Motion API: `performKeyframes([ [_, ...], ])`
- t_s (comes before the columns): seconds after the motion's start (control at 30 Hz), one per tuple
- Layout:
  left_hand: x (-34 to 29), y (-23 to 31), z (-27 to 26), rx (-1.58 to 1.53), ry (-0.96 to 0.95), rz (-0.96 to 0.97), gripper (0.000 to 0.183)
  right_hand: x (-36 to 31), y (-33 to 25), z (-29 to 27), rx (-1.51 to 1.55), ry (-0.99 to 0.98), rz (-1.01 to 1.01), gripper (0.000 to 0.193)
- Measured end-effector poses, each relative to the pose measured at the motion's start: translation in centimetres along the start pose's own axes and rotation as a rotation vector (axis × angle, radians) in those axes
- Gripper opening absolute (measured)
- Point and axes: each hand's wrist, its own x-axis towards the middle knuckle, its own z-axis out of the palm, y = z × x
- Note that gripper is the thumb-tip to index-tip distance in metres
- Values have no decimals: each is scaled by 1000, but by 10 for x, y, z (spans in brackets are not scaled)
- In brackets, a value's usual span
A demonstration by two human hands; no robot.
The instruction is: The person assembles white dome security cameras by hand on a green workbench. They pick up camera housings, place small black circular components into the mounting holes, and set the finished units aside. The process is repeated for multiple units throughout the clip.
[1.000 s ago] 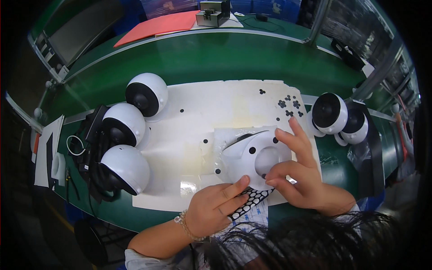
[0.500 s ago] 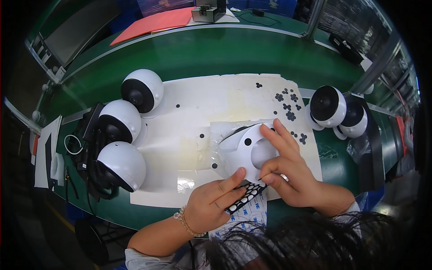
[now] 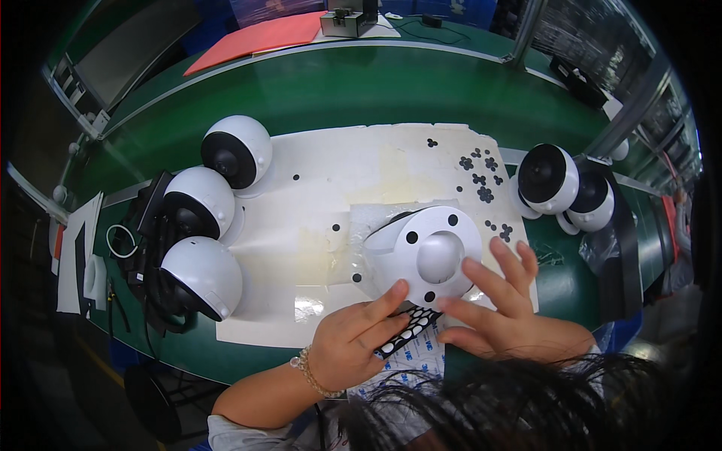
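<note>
A white device with a round base (image 3: 468, 233) lies base up on bubble wrap (image 3: 361, 216) at the middle of the mat. Three black round pads (image 3: 412, 237) sit on the base's ring around its hollow centre. My left hand (image 3: 347, 342) pinches a black strip (image 3: 415, 325) dotted with white round gaps, and its index fingertip rests against the near-left side of the base. Beside the lower right of the base, my right hand (image 3: 502, 314) is open, fingers spread, with nothing visible in it. Under the strip lies a printed white backing sheet (image 3: 421, 359).
Several white ball-shaped devices with black faces (image 3: 219, 279) stand at the left beside black cables (image 3: 154, 289). Two similar devices (image 3: 555, 180) stand at the right. Loose black dots and clusters (image 3: 485, 195) lie on the mat's right part. A pale mat (image 3: 316, 154) covers the green table.
My right hand has drawn back to the lower right and its fingers have spread. A black pad now shows on the near part of the base, where the fingers were.
</note>
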Motion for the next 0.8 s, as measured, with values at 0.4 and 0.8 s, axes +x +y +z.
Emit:
performKeyframes([
  [0.4, -2, 0, 6, -1, 55, -8, 30, 3, 34, -9, 446, -106, 272, 5],
  [0.8, -8, 3, 8, -50, 6, -112, 30, 2, 35, -9, 335, -93, 220, 12],
])
